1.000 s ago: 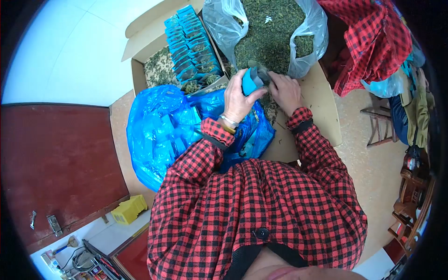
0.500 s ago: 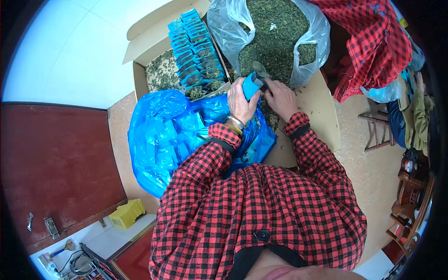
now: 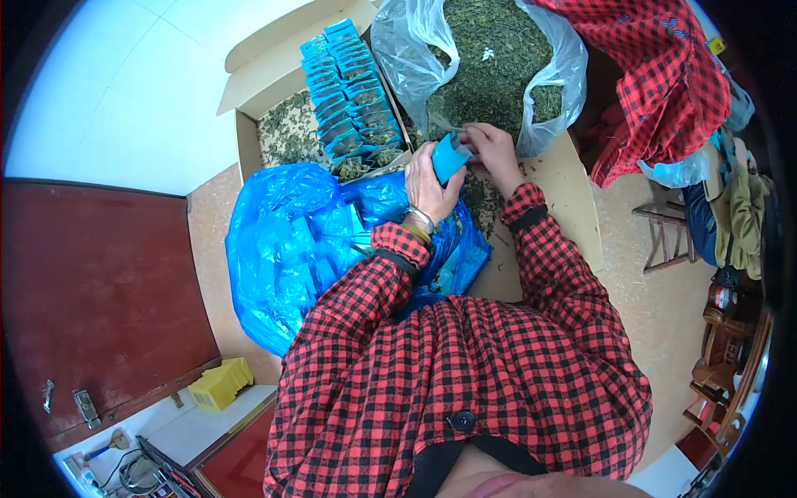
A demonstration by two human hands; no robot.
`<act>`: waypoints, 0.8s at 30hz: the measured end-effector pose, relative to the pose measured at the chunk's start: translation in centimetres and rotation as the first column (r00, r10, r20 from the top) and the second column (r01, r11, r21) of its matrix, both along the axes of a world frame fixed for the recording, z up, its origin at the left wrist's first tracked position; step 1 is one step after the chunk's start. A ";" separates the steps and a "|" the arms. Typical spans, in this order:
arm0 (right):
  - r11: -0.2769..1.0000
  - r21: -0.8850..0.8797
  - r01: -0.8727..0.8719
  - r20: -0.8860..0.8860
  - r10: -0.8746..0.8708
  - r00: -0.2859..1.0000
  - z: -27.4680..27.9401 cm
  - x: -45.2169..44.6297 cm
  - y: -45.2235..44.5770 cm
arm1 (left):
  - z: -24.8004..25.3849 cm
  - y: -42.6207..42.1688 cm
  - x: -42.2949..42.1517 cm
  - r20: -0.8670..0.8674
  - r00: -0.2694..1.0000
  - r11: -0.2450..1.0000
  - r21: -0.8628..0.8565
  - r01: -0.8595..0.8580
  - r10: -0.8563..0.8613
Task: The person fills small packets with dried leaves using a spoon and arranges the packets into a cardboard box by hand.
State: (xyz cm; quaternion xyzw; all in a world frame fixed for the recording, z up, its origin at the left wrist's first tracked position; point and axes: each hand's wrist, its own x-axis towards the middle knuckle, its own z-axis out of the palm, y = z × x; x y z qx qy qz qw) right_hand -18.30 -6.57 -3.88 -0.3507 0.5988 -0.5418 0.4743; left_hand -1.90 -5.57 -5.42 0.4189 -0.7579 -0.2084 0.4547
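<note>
My left hand [image 3: 427, 189] is wrapped round a small blue packet [image 3: 450, 158], its top end toward my right hand. Close beside the packet's mouth, my right hand [image 3: 496, 154] is closed, the fingers pinching a pale spoon [image 3: 447, 128] that is partly hidden and blurred. Beyond both hands stands a clear plastic bag [image 3: 548, 91] full of dried green leaves [image 3: 490, 70]. Left of it, rows of filled blue packets [image 3: 353, 100] stand upright in a cardboard box [image 3: 247, 137]. A blue plastic bag [image 3: 278, 241] with more blue packets inside lies by my left forearm.
Loose leaf bits lie in the box and on the cardboard [image 3: 564, 191] under my right arm. Red checked cloth [image 3: 664, 75] hangs at the upper right. A wooden stool [image 3: 664, 236] stands on the floor to the right, a yellow container [image 3: 221, 384] at lower left.
My right hand has turned and shifted slightly up and left, bringing the spoon against the packet's mouth. My left hand still grips the packet in nearly the same place.
</note>
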 end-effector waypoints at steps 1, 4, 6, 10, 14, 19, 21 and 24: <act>1.000 -0.004 0.003 -0.001 -0.003 1.000 -0.1 -0.2 -0.4 | 0.0 -0.1 0.0 0.009 1.000 1.000 0.022 0.005 -0.005; 0.975 -0.046 0.215 -0.110 -0.219 0.969 -0.2 -0.7 -1.1 | -0.1 -0.1 -0.1 0.034 0.999 1.000 0.008 -0.002 0.002; 0.966 -0.126 0.224 -0.246 -0.250 0.936 0.1 -1.3 -0.9 | -0.2 -0.2 -0.2 0.047 0.999 1.000 0.001 -0.005 0.005; 0.950 -0.259 0.177 -0.543 -0.294 0.787 1.8 -2.7 0.8 | -0.3 -0.3 -0.5 0.082 0.996 0.999 -0.020 -0.026 0.027; 0.959 -0.274 0.073 -0.670 -0.245 0.700 4.8 -2.8 4.1 | -0.3 -0.2 -0.5 0.076 0.996 0.997 -0.066 -0.042 0.047; 0.928 -0.359 -0.096 -0.774 -0.238 0.586 7.1 -1.4 7.7 | -0.6 -0.3 -0.6 0.089 0.995 0.997 -0.061 -0.046 0.052; 0.924 -0.362 -0.120 -0.788 -0.235 0.569 7.3 -0.9 8.3 | -0.6 -0.3 -0.6 0.107 0.993 0.998 -0.053 -0.041 0.046; 0.899 -0.353 -0.258 -0.881 -0.227 0.414 7.4 -0.5 8.5 | -0.5 -0.3 -0.6 0.100 0.994 0.998 -0.043 -0.035 0.040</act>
